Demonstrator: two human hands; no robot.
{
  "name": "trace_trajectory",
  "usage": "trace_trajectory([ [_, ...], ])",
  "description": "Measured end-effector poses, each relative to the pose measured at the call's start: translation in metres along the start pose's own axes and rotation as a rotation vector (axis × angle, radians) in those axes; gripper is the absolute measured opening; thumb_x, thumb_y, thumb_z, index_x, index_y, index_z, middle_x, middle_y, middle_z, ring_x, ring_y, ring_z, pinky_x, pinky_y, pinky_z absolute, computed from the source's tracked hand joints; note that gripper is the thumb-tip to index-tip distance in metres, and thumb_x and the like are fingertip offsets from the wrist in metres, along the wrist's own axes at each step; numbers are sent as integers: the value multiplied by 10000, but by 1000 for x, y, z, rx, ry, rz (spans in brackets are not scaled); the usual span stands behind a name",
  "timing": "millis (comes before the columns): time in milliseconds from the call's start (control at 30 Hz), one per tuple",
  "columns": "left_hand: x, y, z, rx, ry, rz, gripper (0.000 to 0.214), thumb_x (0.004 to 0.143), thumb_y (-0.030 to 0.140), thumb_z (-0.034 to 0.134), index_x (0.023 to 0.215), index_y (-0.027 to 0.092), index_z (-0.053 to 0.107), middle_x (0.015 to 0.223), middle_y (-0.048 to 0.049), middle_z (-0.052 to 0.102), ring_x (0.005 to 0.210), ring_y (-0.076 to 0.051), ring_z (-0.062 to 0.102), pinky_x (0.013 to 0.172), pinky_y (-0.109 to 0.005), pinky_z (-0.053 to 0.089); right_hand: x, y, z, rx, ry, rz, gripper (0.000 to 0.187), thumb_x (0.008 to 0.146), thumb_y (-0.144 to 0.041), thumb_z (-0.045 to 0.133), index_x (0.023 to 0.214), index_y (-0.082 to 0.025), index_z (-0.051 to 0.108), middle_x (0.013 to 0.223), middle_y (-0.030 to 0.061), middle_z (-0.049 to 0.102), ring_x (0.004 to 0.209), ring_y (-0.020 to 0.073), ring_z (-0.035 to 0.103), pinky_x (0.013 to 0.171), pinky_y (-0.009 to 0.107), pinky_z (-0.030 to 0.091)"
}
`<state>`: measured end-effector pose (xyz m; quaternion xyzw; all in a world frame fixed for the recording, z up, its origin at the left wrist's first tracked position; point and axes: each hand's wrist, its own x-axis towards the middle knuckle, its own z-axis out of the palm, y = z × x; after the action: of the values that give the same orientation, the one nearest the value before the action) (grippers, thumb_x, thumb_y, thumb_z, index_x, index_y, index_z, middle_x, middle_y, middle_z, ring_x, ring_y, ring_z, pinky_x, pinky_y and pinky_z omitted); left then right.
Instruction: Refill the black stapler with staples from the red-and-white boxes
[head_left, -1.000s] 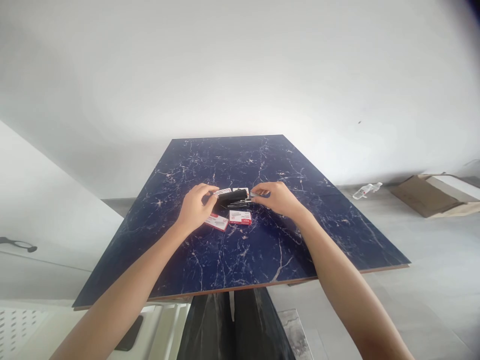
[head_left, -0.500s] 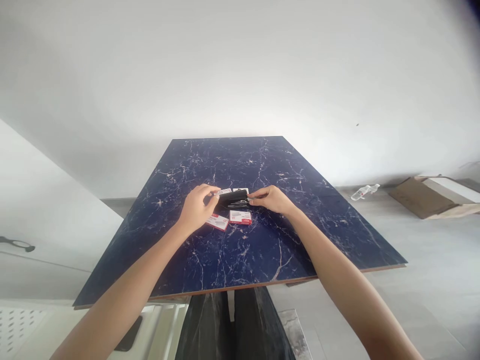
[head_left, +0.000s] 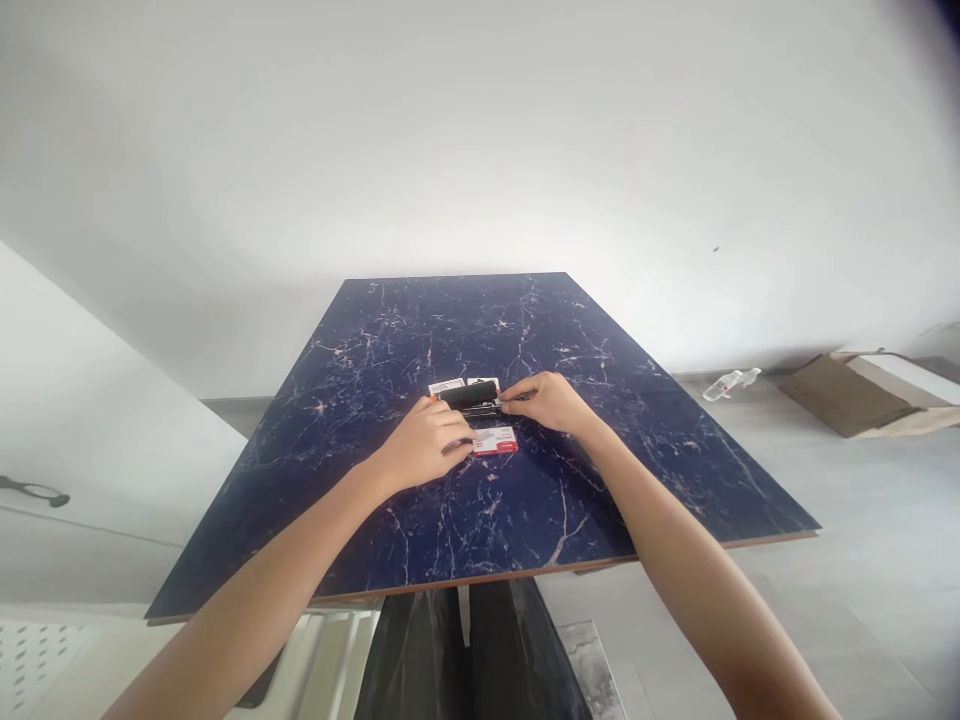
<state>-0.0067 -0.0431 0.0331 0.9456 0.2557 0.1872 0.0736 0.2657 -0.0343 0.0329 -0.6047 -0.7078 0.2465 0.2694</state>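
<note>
A black stapler (head_left: pixel 469 394) lies crosswise on the blue marbled table, its top arm raised from the base. My right hand (head_left: pixel 551 402) is closed at its right end, thumb and fingertips pinching there. In front of the stapler, my left hand (head_left: pixel 431 445) has its fingertips and thumb closed on the left end of a red-and-white staple box (head_left: pixel 496 441). Whatever lies under that palm is hidden. Behind the stapler sit two more small white boxes, the left one (head_left: pixel 447 385) and the right one (head_left: pixel 482 380), both partly covered.
The table (head_left: pixel 465 320) has a blue marbled top, its far edge near a white wall. Clear plastic bottles (head_left: pixel 724 385) and an opened cardboard box (head_left: pixel 862 395) are on the floor at right. A dark handle (head_left: pixel 34 490) shows at far left.
My left hand has left the stapler's left end and come down toward me onto the staple boxes. One box has shifted right; the other is now hidden. My right hand stays at the stapler.
</note>
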Motion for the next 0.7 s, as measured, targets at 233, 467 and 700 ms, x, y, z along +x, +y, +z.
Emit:
trace_trajectory([
  [233,0,1,-2,-30,26,-13,243,1001,313,538,1032,248,770,1041,-37,775,982,-229,657,932,-428,425,2,5,2,20,-21,-34,205,785,-378,767,970,-307,820,1029,-16,794,944,220,730,896,331,545],
  [467,-1,-3,-7,-30,121,-4,248,1000,277,519,1025,250,764,1024,-29,779,933,-213,662,879,-408,436,1,4,1,18,-71,-65,200,800,-333,740,988,-280,782,1051,-9,781,966,211,718,899,325,534],
  [700,-12,-45,-33,-22,167,-247,375,912,387,621,1251,237,676,1243,-77,705,1117,-281,624,975,-456,455,-18,-6,-37,-278,14,-40,180,875,-384,658,978,-254,727,999,35,770,878,220,698,736,303,497],
])
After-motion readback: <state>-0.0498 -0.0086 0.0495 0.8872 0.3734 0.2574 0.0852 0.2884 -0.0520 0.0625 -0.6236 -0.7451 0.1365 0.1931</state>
